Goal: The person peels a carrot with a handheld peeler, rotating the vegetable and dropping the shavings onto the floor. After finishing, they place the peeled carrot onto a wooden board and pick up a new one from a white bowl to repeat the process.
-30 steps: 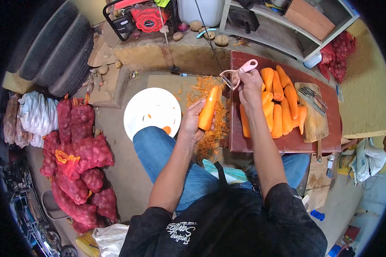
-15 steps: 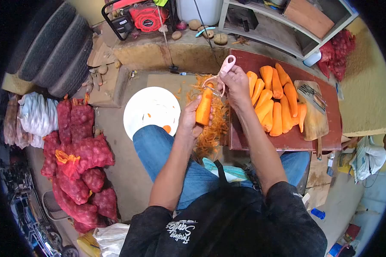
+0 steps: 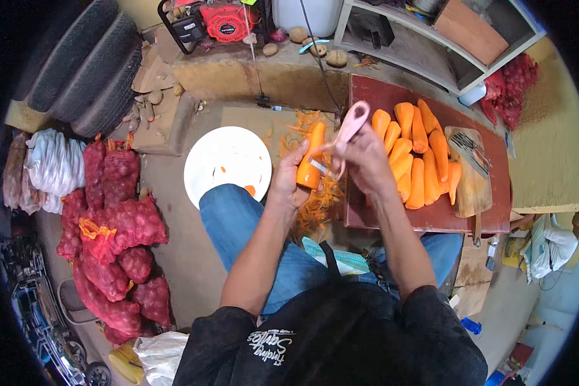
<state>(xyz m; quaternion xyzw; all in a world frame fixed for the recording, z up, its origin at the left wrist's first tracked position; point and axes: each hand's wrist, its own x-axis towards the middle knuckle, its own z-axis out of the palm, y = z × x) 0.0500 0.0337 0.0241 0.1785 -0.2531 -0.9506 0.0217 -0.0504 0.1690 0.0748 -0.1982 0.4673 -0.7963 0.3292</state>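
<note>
My left hand (image 3: 287, 177) is closed around the lower part of a carrot (image 3: 312, 157) that points up and away from me. In my right hand (image 3: 370, 161) is a pink peeler (image 3: 352, 122), its blade lying against the carrot's lower right side. Below them, orange peelings (image 3: 316, 209) are heaped on the floor. Several peeled carrots (image 3: 418, 174) lie on the red table to the right. Left of my hands stands a white basin (image 3: 222, 154) with a few orange bits inside.
On the red table (image 3: 373, 215) a wooden cutting board (image 3: 473, 193) carries metal utensils (image 3: 468, 151). Red net sacks of onions (image 3: 122, 231) are piled at left, below stacked tires (image 3: 90, 71). A red engine (image 3: 225, 26) and a metal shelf (image 3: 418, 42) stand at the back.
The peeler has moved down along the carrot, from near its top to its lower end. My right hand has come down with it, and the view has shifted slightly.
</note>
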